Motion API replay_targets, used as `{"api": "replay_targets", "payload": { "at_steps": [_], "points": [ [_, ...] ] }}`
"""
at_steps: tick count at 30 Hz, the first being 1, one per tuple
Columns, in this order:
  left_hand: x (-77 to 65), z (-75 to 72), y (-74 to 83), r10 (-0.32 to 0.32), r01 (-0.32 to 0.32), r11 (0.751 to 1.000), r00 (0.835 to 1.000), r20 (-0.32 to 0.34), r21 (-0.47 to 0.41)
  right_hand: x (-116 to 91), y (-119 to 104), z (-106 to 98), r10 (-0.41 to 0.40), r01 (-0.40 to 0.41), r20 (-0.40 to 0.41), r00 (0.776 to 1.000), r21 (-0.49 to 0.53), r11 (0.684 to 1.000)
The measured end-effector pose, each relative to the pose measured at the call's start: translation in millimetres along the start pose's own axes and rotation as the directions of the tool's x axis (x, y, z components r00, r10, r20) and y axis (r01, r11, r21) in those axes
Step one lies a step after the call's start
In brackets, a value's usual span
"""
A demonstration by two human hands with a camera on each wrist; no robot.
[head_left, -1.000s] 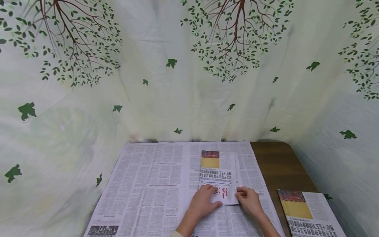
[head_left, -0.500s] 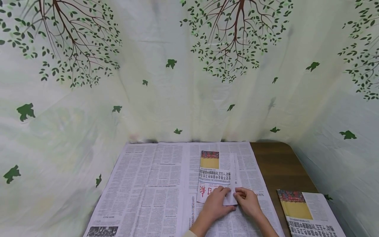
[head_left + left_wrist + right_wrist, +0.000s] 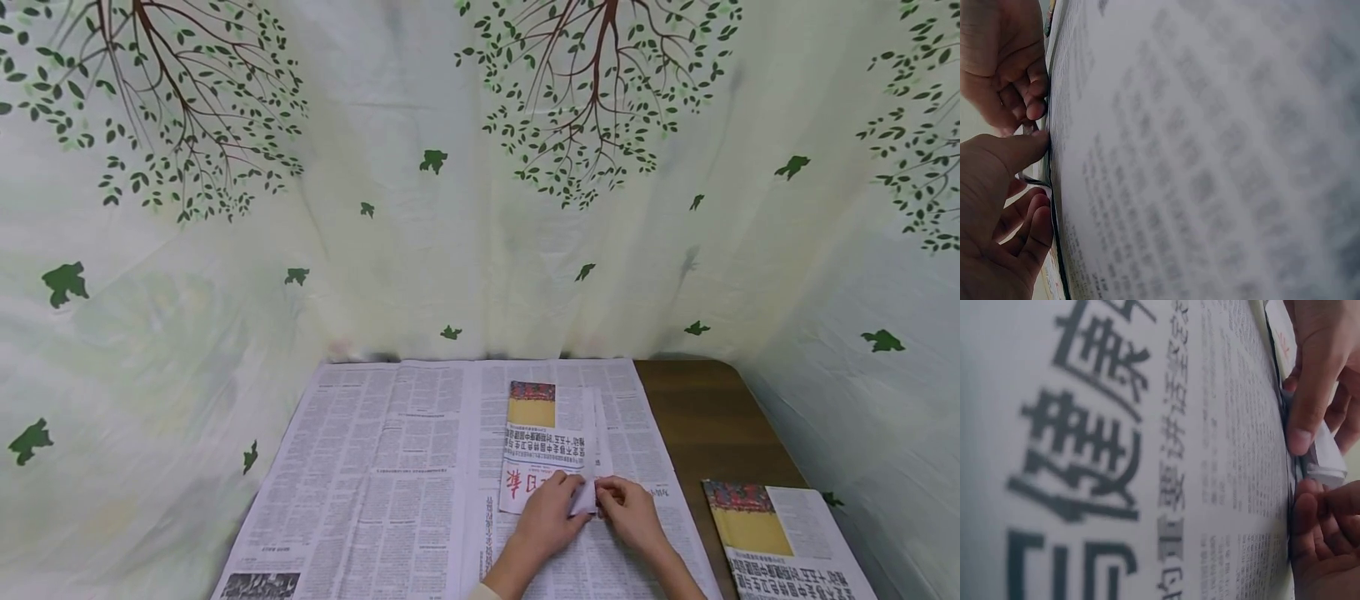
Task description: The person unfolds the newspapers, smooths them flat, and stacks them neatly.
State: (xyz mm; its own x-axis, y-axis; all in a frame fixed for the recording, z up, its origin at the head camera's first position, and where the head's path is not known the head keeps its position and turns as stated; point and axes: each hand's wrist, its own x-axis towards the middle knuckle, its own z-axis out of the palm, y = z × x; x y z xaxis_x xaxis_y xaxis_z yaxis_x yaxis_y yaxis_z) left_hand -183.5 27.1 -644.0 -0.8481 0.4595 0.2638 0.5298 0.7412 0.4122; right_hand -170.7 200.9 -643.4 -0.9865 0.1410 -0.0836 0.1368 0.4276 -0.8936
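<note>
Newspaper [image 3: 531, 454], folded, white, red-and-yellow printed, lies on grey printed paper sheets [image 3: 412, 508]; your left hand [image 3: 549, 515] and right hand [image 3: 632, 512] pinch its near right corner, creasing, it seems! Next calls for even pressure.

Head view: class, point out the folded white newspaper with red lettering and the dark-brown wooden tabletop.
Folded white newspaper with red lettering [image 3: 543, 447], head view: its black headline.
Dark-brown wooden tabletop [image 3: 711, 429], head view: bare surface toward the right.
</note>
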Motion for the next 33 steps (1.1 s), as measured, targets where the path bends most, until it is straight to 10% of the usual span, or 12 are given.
{"api": "replay_targets", "payload": {
  "at_steps": [9,15,21,33],
  "points": [
    [-2.1,-0.3,-3.8,0.005,-0.005,1.0,1.0,-0.005,-0.02,-1,8,-6,-0.158,0.145,-0.031,0.987,-0.262,0.954],
    [-2.4,-6.0,-6.7,0.03,-0.03,0.999,1.0,-0.002,-0.038,-4,15,-8,-0.405,0.355,-0.002,0.914,-0.474,0.806],
    [-2.4,-9.1,-9.9,0.091,-0.091,0.996,0.996,0.005,-0.024,-6,20,-11,-0.464,0.418,0.063,0.884,-0.553,0.721],
    [0.1,-11.5,-17.3,0.126,-0.123,0.99,0.991,0.049,-0.066,-7,22,-13,-0.403,0.4,0.11,0.908,-0.513,0.76]
  ]
}}
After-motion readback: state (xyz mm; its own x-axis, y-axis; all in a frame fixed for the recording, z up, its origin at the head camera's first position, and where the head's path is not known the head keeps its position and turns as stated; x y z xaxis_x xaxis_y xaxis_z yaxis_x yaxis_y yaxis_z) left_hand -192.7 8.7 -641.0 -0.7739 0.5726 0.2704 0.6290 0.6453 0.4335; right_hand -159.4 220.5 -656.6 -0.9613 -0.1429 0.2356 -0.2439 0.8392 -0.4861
